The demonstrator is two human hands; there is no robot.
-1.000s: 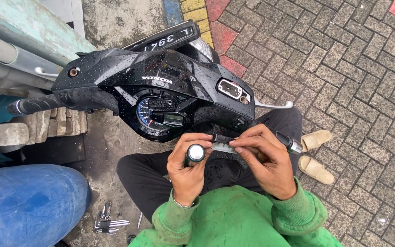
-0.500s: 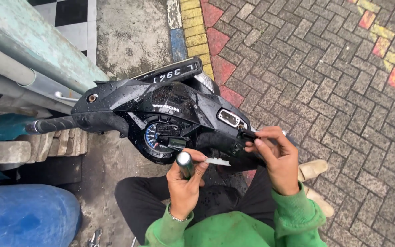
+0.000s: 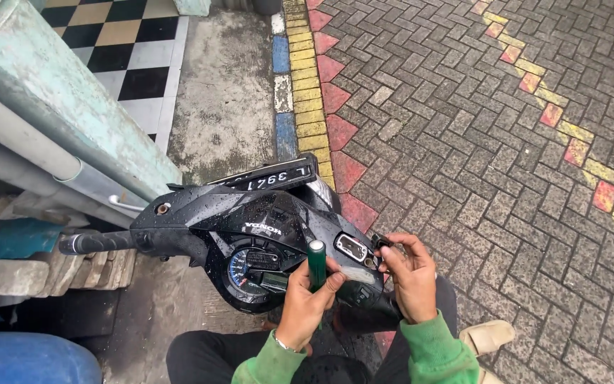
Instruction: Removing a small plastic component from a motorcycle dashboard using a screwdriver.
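Our left hand grips a green-handled screwdriver upright, just in front of the scooter's wet black handlebar cover. Our right hand pinches a small dark part at the cover's right end. Grey brick paving lies beyond.

Tight at the scooter, open over the paving

The scooter's handlebar cowl fills the centre, directly ahead of both hands; the pipes and green wall crowd the left of the frame, bricks probably blocking lower left, while the brick paving at right lies open.
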